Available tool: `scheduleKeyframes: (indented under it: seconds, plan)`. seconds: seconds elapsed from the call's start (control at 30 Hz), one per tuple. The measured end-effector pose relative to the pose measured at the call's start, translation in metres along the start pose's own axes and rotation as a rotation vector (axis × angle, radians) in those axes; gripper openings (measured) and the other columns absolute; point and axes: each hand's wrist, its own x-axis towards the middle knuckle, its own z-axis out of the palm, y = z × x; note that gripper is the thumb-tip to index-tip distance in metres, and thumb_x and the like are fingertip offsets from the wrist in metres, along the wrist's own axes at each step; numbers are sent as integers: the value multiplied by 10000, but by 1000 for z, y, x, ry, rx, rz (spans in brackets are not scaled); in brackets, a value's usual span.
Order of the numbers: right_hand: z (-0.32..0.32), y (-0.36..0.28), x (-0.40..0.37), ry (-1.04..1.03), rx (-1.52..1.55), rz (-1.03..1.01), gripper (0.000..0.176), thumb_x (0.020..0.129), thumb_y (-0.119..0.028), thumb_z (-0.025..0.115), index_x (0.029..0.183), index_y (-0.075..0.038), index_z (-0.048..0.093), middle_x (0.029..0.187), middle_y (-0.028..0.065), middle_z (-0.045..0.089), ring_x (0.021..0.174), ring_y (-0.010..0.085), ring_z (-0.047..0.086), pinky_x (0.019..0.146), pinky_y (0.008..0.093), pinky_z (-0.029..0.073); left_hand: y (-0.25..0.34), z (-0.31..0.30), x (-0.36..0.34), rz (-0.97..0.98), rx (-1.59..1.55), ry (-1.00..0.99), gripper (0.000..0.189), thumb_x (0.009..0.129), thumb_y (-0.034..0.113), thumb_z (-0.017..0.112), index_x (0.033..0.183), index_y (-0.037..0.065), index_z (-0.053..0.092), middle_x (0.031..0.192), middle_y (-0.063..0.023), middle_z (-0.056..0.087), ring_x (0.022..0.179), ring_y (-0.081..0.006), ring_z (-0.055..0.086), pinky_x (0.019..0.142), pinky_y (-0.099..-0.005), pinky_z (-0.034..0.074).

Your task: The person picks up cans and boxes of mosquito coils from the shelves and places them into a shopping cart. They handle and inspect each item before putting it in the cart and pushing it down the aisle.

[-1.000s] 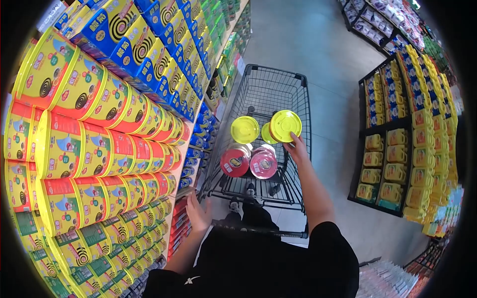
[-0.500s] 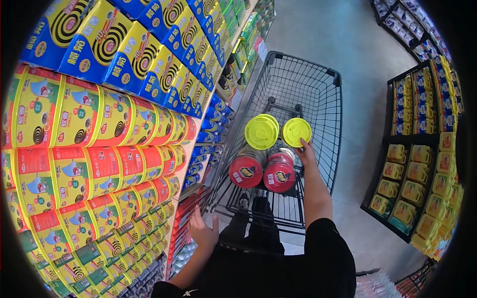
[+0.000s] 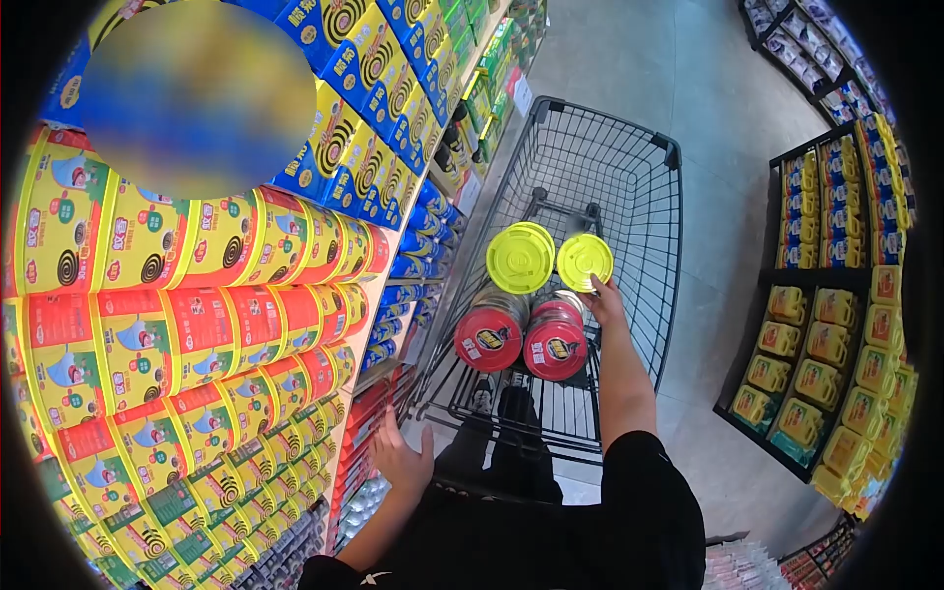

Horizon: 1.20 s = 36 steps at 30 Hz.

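Note:
My right hand [image 3: 607, 301] grips the lower right edge of a tub with a round yellow lid [image 3: 586, 263], its thumb and fingertips at the rim. A second yellow-lidded tub [image 3: 519, 258] sits just left of it in the black wire shopping cart [image 3: 643, 324]. Below these are two clear jars with red lids, the left jar [image 3: 489, 338] and the right jar [image 3: 557, 343], lying side by side with lids towards me. My left hand [image 3: 401, 452] is beside the lower shelf, fingers stretched out and thumb apart, holding nothing.
On the left, a tall shelf carries yellow and red mosquito-coil tubs [image 3: 211, 329] and blue-yellow boxes [image 3: 366, 54], partly blurred over. Black racks [image 3: 772, 324] with yellow jugs [image 3: 798, 381] stand on the right. Grey floor [image 3: 639, 69] runs ahead of the cart.
The right yellow-lidded tub has shifted slightly left and turned a little under my right hand, so its lid faces me more squarely. My left hand stays where it was.

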Motion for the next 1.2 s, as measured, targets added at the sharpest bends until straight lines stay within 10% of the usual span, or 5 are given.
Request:
scheduleKeyframes:
  seconds: [0.6,0.7,0.83,1.2]
  plan:
    - [6,-5,-26,387,-380,12,737,864,-274,789,1460,-51,417,1261,161,557,1106,338,566,806,430,543,-12,8,-10,78,-60,84,736,851,378,714,1404,-47,480,1171,-233,633,1073,-396,609,914,-490,436]
    - [-18,0,-19,425,-533,-127,716,831,-229,802,1430,-46,455,1088,113,594,993,220,583,710,444,523,-10,4,-9,35,-73,55,717,853,405,706,1396,-15,501,1189,-208,632,1081,-388,609,926,-488,432]
    - [-13,0,-103,422,-1085,-701,632,846,-228,773,1382,9,536,1146,158,618,963,233,626,848,389,519,-14,3,-12,33,-86,56,733,863,445,682,1417,10,479,1220,-191,618,1094,-381,598,946,-486,426]
    - [-4,76,-457,66,-1423,-927,314,809,-79,740,1091,-39,608,1132,178,619,1125,395,559,980,465,446,-18,-30,-4,198,-492,131,687,860,313,753,1401,-4,473,1305,-253,546,1185,-426,548,1014,-510,418]
